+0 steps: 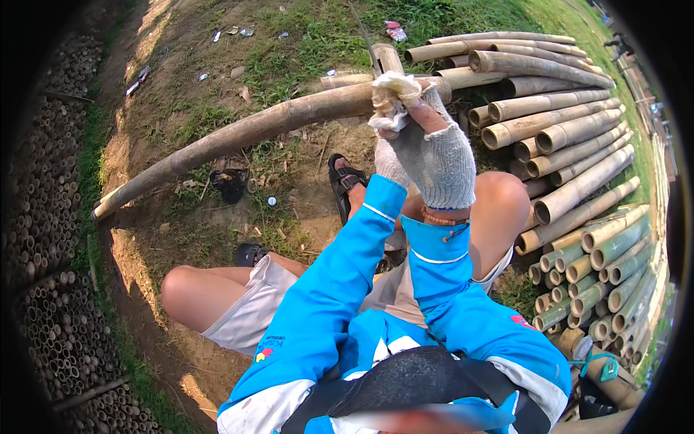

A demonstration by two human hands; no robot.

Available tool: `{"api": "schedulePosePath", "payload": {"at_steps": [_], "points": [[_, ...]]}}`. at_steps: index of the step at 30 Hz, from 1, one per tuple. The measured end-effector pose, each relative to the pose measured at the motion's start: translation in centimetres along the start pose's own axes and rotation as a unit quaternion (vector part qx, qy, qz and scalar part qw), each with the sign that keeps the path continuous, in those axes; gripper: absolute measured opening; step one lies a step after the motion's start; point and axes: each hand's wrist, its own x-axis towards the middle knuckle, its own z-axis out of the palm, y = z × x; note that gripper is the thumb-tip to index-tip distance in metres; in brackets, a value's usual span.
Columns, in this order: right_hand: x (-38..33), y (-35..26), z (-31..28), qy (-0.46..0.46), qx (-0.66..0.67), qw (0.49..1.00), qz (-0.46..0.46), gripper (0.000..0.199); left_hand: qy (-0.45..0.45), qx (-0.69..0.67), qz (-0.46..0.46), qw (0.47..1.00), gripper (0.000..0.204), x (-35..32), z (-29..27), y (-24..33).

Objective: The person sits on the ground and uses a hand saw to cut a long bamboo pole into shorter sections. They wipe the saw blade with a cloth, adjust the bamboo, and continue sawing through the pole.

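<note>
Bamboo pole: the long, bowed brown piece [289, 114] runs from the left of the view to the hands, its right end showing just past them; the pale tip at its left end looks freshly cut.
Progress: by my judgement the work on this pole is under way, since it lies apart from the stack and looks whole along its visible length; the hands cover the stretch near its right end, so how much is done or left there I cannot tell.
Pale cloth: a bunched, off-white wad [394, 98] in front of the pole, perhaps wrapped round a handle.
Right hand: gloved in grey-white knit [437, 163], its bare thumb bent over the cloth and grasping it.
Left hand: gloved [390, 160], tucked behind the right; its fingers are mostly hidden, so I cannot tell whether they grip.
Thin strip: dark, blade-like [368, 43], rising from beside the cloth.
Short bamboo: upright-looking stub [388, 58] just beyond the cloth.
Brown stack: poles [578, 130] lying to the right.
Greenish stack: more poles [614, 228] nearer the person.
Sandal: black [350, 176], below the pole.
</note>
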Motion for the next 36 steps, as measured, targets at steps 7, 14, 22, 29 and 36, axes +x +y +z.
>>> {"api": "schedulePosePath", "payload": {"at_steps": [7, 14, 22, 29, 36], "points": [[-1.1, -7.8, -2.2, 0.061, -0.162, 0.978, -0.113, 0.036, -0.002, -0.228, 0.078, 0.971, 0.029, -4.1, -1.9, 4.9], [1.3, -6.8, -4.5, 0.056, -0.44, 0.894, -0.058, 0.035, -0.146, -0.551, -0.124, 0.812, 0.038, -10.9, -16.4, 2.5], [5.3, 2.6, -10.8, -0.145, -0.702, 0.697, -0.003, 0.024, -0.033, -0.617, -0.263, 0.74, 0.032, -23.4, -21.8, -5.1], [9.8, 11.1, -11.7, -0.272, -0.811, 0.503, -0.125, 0.031, -0.011, -0.666, -0.309, 0.679, 0.032, -25.6, -22.6, -7.2], [8.1, 13.5, -10.2, -0.382, -0.83, 0.39, -0.114, 0.031, -0.011, -0.687, -0.306, 0.658, 0.034, -25.8, -23.3, -7.8]]}}
